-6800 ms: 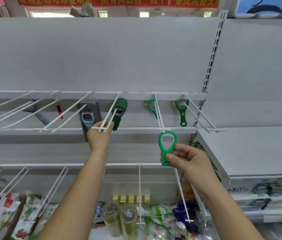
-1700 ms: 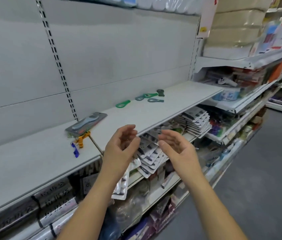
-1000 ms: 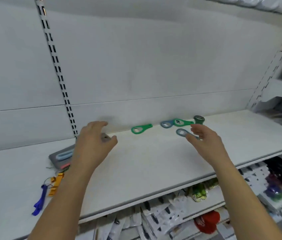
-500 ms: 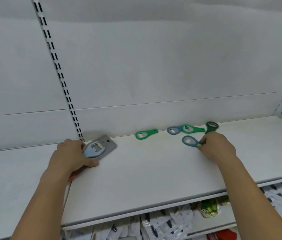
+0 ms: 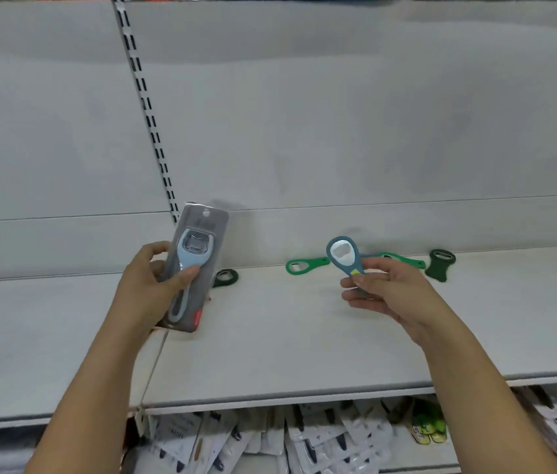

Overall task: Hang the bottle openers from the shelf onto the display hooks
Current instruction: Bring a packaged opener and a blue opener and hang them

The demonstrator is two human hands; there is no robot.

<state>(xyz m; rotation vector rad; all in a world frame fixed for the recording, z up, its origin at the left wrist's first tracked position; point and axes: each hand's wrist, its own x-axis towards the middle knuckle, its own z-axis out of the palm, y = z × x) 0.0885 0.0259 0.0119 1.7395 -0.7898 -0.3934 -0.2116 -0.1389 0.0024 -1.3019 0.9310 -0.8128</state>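
My left hand [image 5: 149,292] grips a grey carded pack with a light blue bottle opener [image 5: 192,265], held upright above the white shelf [image 5: 270,343]. My right hand [image 5: 383,292] pinches the handle of a teal bottle opener [image 5: 342,254], its ring end raised. On the shelf behind lie a bright green opener [image 5: 304,265], a second green opener [image 5: 403,260] partly hidden by my right hand, a dark green opener [image 5: 440,264] at the right and another dark green opener [image 5: 225,277] beside the pack. No display hooks are in view.
A slotted upright [image 5: 149,114] runs down the white back panel. Below the shelf's front edge hang several packaged goods [image 5: 304,439] on a lower level.
Both hands have lifted off the shelf: the left has raised the carded blue opener upright, the right has picked up the teal opener.
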